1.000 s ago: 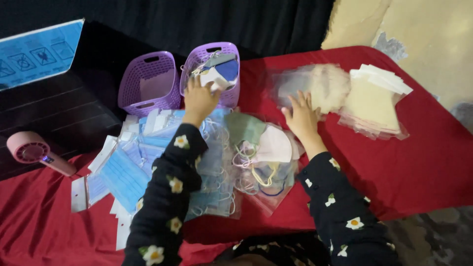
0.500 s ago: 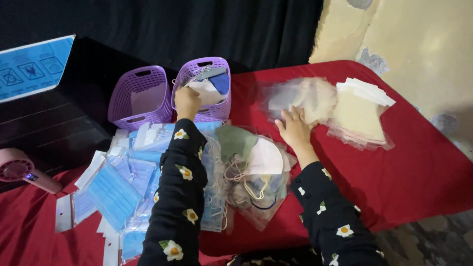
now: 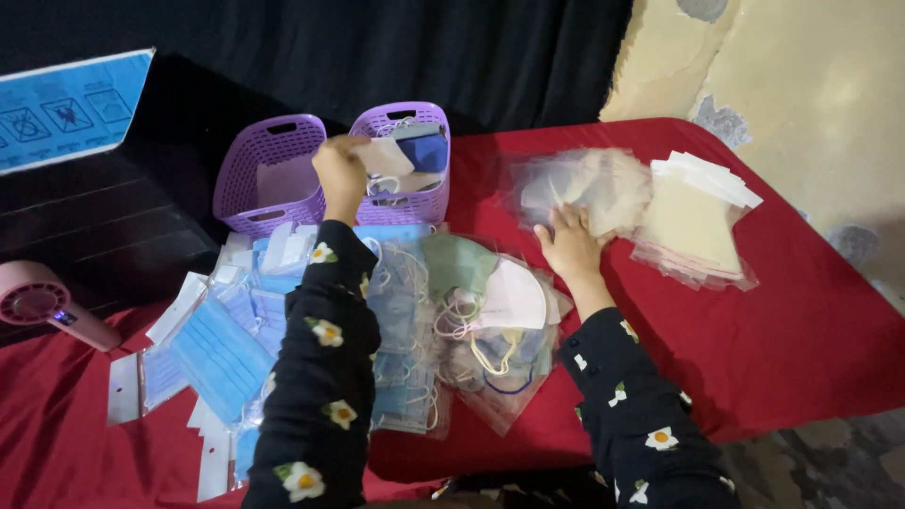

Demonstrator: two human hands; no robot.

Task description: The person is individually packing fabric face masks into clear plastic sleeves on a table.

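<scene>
My left hand point(image 3: 341, 173) is raised over the right purple basket point(image 3: 407, 205), gripping a pale packaged face mask point(image 3: 386, 156) at the basket's rim. That basket holds more masks, one dark blue point(image 3: 427, 150). My right hand point(image 3: 568, 242) rests flat on the red tablecloth, fingers touching a heap of clear-wrapped beige masks point(image 3: 580, 188). Between my arms lies a pile of green, pink and white masks in clear bags point(image 3: 490, 311). Both sleeves are black with white flowers.
A second purple basket point(image 3: 267, 174) stands left of the first. Blue surgical masks point(image 3: 217, 353) spread across the left of the red cloth point(image 3: 801, 330). A stack of cream packets point(image 3: 698, 221) lies far right. A pink handheld fan point(image 3: 42, 302) sits at the left edge.
My left hand stays at the right basket with the pale mask. My right hand has slid a little right, toward the beige heap. The camera view has shifted slightly.
</scene>
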